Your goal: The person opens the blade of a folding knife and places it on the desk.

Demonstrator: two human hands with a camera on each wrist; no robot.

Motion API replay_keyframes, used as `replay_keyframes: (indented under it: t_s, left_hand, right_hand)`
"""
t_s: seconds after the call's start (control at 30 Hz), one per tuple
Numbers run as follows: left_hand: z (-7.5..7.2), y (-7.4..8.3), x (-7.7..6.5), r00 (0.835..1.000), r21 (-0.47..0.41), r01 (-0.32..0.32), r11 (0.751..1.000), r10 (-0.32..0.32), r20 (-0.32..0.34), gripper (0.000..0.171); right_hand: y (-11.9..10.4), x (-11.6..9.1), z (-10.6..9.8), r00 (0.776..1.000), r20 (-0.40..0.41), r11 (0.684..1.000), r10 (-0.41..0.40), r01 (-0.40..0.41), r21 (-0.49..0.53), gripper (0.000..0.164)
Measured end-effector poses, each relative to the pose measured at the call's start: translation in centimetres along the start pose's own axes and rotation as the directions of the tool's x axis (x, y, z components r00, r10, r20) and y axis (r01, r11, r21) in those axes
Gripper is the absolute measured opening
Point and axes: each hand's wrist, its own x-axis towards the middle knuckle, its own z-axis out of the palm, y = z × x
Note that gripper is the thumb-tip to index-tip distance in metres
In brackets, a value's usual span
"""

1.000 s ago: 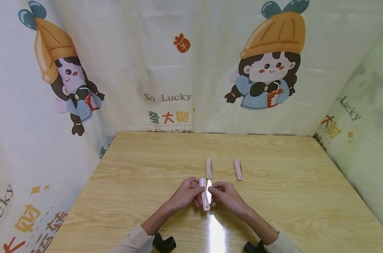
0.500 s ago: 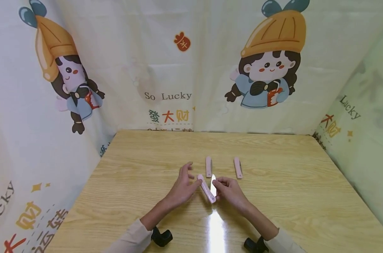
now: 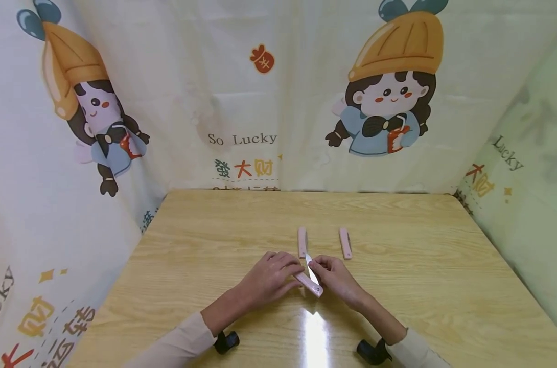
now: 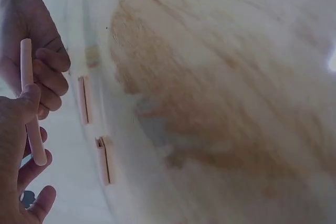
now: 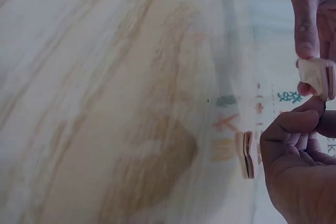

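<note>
In the head view, my left hand (image 3: 270, 277) holds a folding knife by the upper end of its pink handle (image 3: 312, 286), with fingers over the top and thumb below. The pale steel blade (image 3: 311, 272) stands partly out at a narrow angle to the handle. My right hand (image 3: 337, 278) pinches this blade between thumb and fingers. Seen from the left wrist, the handle (image 4: 26, 66) is edge-on with the left thumb across it. In the right wrist view the right hand (image 5: 296, 161) has its fingers curled, close below the handle (image 5: 315, 74).
Two more pink folding knives, one left (image 3: 302, 242) and one right (image 3: 345, 243), lie folded on the wooden table (image 3: 214, 230), just beyond the hands. A printed curtain (image 3: 306, 174) stands behind the table's far edge. Black wrist camera mounts (image 3: 372, 352) hang below the forearms.
The handle has swung from nearly upright to slanted, its lower end moving right. My left hand spread its fingers, then took the handle from above. My right hand keeps its pinch on the blade.
</note>
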Motion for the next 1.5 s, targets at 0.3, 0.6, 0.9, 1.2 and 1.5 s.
replay_keyframes:
  t_s: [0.3, 0.6, 0.9, 1.2, 1.5]
  left_hand:
    - [0.2, 0.2, 0.1, 0.999, -0.010, 0.035, 0.999, -0.035, -0.026, 0.026]
    - [0.5, 0.3, -0.4, 0.997, -0.023, 0.072, 0.997, -0.073, -0.029, 0.022]
    - [0.4, 0.5, -1.1, 0.992, 0.028, 0.125, 0.992, -0.124, -0.035, 0.025]
    - [0.4, 0.6, -1.9, 0.980, 0.053, 0.188, 0.981, -0.183, -0.073, 0.026]
    - [0.6, 1.1, -2.3, 0.953, 0.053, 0.284, 0.957, -0.276, -0.124, 0.027]
  right_hand:
    - [-0.2, -0.4, -0.4, 0.999, 0.001, 0.998, -0.036, 0.036, -0.052, 0.025]
    - [0.6, -0.6, -0.9, 1.000, -0.031, 1.000, 0.003, -0.004, -0.018, 0.025]
    - [0.9, -0.6, -1.4, 0.999, -0.045, 0.999, 0.010, -0.008, 0.048, 0.025]
    - [1.4, -0.4, -1.6, 0.995, -0.089, 0.990, 0.039, -0.026, 0.140, 0.024]
    - [1.4, -0.9, -1.3, 0.980, -0.183, 0.981, 0.076, -0.041, 0.189, 0.023]
